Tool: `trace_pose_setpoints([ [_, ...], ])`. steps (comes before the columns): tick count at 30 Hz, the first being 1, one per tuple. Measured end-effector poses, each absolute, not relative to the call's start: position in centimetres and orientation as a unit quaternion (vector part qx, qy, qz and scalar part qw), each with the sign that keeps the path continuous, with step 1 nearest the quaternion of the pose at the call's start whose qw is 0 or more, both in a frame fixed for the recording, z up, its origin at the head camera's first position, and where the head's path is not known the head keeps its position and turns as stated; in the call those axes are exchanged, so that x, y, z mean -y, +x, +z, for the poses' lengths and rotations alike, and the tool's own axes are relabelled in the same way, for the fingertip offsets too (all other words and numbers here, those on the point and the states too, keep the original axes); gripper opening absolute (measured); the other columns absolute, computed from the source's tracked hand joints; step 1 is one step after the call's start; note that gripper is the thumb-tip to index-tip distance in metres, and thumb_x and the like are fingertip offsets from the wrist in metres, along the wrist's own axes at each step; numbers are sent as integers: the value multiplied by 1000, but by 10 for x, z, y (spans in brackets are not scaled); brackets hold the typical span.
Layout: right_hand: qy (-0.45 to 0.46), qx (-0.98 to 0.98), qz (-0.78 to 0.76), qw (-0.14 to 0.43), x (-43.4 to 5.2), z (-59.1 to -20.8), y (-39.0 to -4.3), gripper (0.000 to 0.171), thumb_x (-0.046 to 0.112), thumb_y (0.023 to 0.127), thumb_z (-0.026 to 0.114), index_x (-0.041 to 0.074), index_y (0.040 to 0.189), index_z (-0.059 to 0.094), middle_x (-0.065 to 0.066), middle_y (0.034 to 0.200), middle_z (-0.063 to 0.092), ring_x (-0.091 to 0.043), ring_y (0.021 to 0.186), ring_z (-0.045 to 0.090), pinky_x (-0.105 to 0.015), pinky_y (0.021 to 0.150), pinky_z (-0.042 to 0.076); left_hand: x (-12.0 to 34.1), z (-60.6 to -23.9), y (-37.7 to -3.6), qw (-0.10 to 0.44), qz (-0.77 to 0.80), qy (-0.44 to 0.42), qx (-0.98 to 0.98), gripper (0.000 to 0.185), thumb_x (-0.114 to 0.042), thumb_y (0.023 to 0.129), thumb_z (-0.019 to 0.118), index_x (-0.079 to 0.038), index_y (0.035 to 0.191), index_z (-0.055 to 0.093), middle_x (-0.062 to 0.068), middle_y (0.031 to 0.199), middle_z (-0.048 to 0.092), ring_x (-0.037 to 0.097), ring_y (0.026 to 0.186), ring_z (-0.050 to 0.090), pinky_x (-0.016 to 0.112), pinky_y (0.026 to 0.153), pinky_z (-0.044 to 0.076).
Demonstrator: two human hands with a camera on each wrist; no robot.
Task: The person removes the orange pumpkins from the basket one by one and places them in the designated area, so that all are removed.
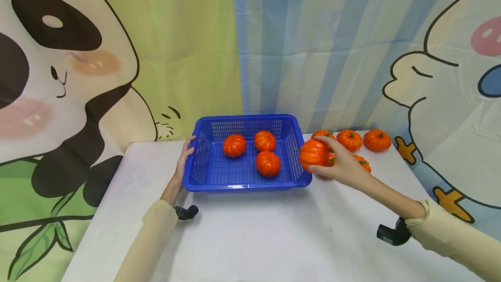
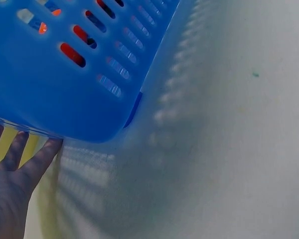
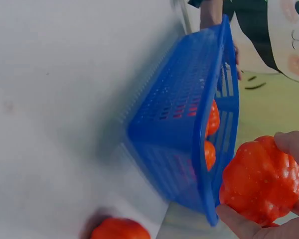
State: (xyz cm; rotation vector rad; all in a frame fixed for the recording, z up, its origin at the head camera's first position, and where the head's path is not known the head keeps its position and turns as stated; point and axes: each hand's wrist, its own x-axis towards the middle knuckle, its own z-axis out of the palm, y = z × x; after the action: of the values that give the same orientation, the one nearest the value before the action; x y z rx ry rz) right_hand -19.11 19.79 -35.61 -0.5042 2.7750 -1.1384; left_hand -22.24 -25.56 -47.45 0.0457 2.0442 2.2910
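The pumpkin (image 1: 313,154) sits in the right hand (image 1: 340,166), thumb below and fingers curled over its top, just outside the right wall of the blue basket (image 1: 199,160). Three pumpkins (image 1: 268,163) lie inside the basket, apart from one another. More pumpkins (image 1: 377,139) rest on the white table (image 1: 274,238) behind the right hand, near the curtain (image 1: 332,47). The left hand (image 1: 184,160) rests against the basket's left rim, fingers nearly straight, their tips touching the plastic.
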Motion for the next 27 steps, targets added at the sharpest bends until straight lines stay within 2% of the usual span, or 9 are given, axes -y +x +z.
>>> trace_pose_setpoints([
  [3, -141, -923, -356, 48, -217, -355, -181, 83, 33, 84, 76, 5, 147, 30, -26, 140, 44, -47, 123, 46, -54, 87, 52, 256, -474, -222, 36, 744, 12, -667, 52, -26, 102, 19, -28, 154, 12, 0, 163, 4, 24, 134, 26, 32, 98, 32],
  [10, -128, -939, -319, 23, -257, -362, -173, 84, 32, 83, 76, 3, 148, 30, -31, 141, 40, -50, 120, 45, -60, 87, 50, 256, -475, -221, 37, 744, 7, -668, 53, -27, 102, 19, -28, 154, 12, -2, 164, 0, 25, 140, 19, 34, 104, 25],
  [15, -141, -950, -279, -12, -290, -371, -186, 85, 30, 83, 76, 3, 150, 31, -36, 135, 41, -49, 113, 43, -65, 83, 46, 256, -476, -223, 35, 744, 9, -667, 52, -27, 102, 19, -28, 154, 12, -1, 163, 1, 24, 135, 24, 33, 100, 29],
  [21, -109, -954, -272, -58, -331, -386, -210, 78, 26, 84, 75, -3, 145, 36, -36, 123, 47, -49, 105, 42, -61, 74, 49, 257, -477, -224, 33, 741, 13, -671, 52, -25, 102, 17, -27, 154, 11, 1, 163, 2, 26, 131, 27, 30, 96, 34],
  [23, -86, -954, -281, -59, -344, -392, -216, 76, 26, 86, 73, -6, 144, 35, -37, 122, 46, -49, 105, 42, -61, 75, 48, 257, -477, -224, 32, 740, 15, -671, 52, -25, 102, 17, -26, 154, 11, 1, 163, 2, 26, 131, 28, 30, 95, 35],
  [27, -41, -951, -304, -40, -366, -400, -224, 77, 29, 90, 68, -9, 145, 29, -39, 132, 41, -52, 110, 41, -66, 84, 44, 257, -477, -224, 34, 740, 16, -672, 52, -25, 102, 17, -27, 154, 10, 1, 163, 3, 27, 130, 29, 30, 94, 36],
])
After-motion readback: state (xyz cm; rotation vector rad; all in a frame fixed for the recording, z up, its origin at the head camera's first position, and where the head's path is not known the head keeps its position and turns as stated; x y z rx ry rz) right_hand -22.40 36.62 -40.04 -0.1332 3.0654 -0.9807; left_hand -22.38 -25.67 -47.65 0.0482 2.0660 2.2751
